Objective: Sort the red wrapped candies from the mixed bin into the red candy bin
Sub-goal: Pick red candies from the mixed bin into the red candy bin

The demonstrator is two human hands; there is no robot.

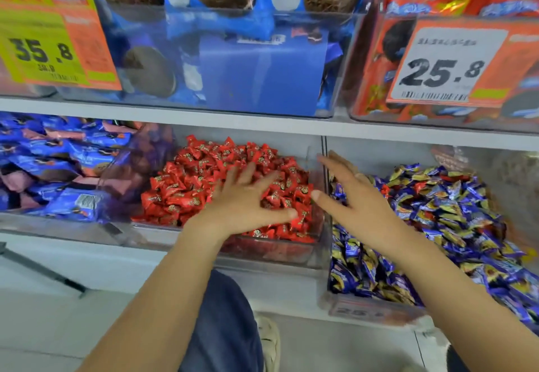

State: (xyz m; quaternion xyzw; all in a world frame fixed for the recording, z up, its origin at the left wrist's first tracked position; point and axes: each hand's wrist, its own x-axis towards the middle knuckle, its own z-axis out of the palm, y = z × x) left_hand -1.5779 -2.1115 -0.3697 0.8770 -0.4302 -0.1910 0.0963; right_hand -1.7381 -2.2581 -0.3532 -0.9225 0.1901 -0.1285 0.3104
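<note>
Lying under left grip (248,196) (flat): red candies (204,173)

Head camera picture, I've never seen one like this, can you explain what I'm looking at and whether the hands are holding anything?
There is no machine here. A person wears a camera on the head, so the single picture looks forward and down over their own arms at store shelves. The left hand lies with spread fingers on the pile of red wrapped candies in a clear bin. The right hand is open, at the divider beside the next bin, over the mixed candies, mostly blue and yellow with a few red ones. Neither hand plainly grips anything. Left of the red pile are blue snack packs. The shelf above holds cookie packs and price tags.
</note>
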